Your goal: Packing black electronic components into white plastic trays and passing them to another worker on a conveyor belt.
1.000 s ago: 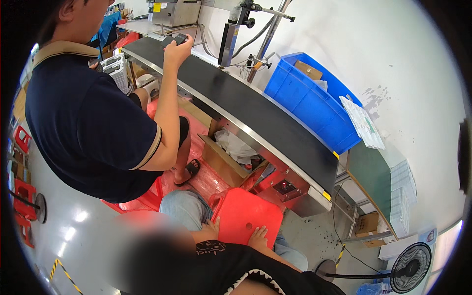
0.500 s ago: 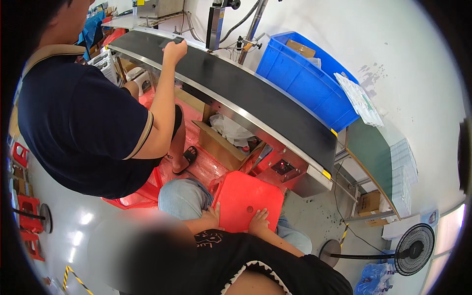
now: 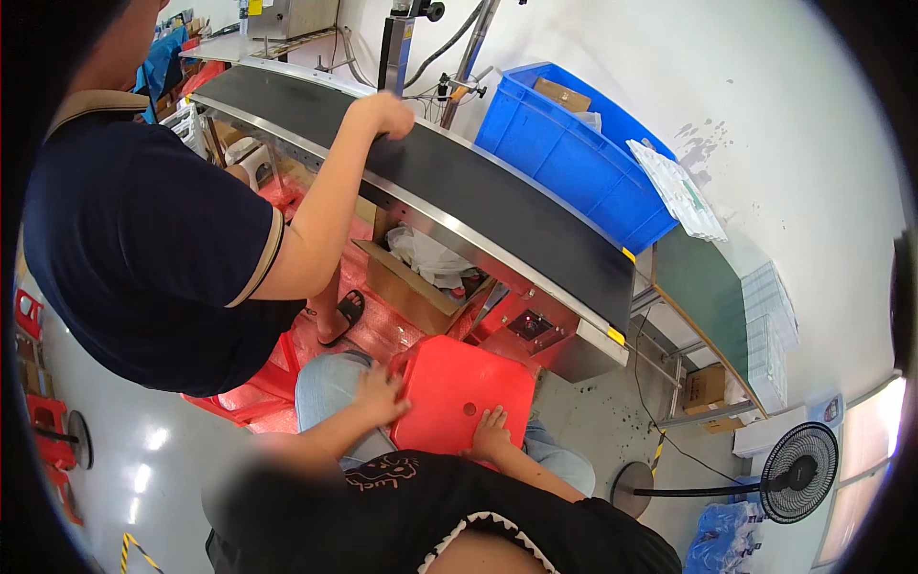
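A red plastic stool (image 3: 469, 387) with a small round hole in its top stands between my knees. My left hand (image 3: 381, 394) is at the stool's left edge, fingers spread and a little blurred; whether it touches the plastic I cannot tell. Flat on the near right part of the seat lies my right hand (image 3: 491, 435), its fingers apart and holding nothing. Beyond the stool runs a black conveyor belt (image 3: 497, 210) with a metal frame. A co-worker's closed hand (image 3: 387, 115) is over the belt; what it holds, if anything, is mostly hidden.
The co-worker in a dark shirt (image 3: 143, 239) stands at left. A blue crate (image 3: 564, 153) sits behind the belt. Below are an open cardboard box (image 3: 406, 287) and a control panel (image 3: 529, 325). To the right stand a green-topped table (image 3: 698, 287) and a black fan (image 3: 798, 474).
My left hand has come away from its resting place on the stool's left side and shifted left. My right hand stays on the seat. The co-worker's hand has moved right along the belt.
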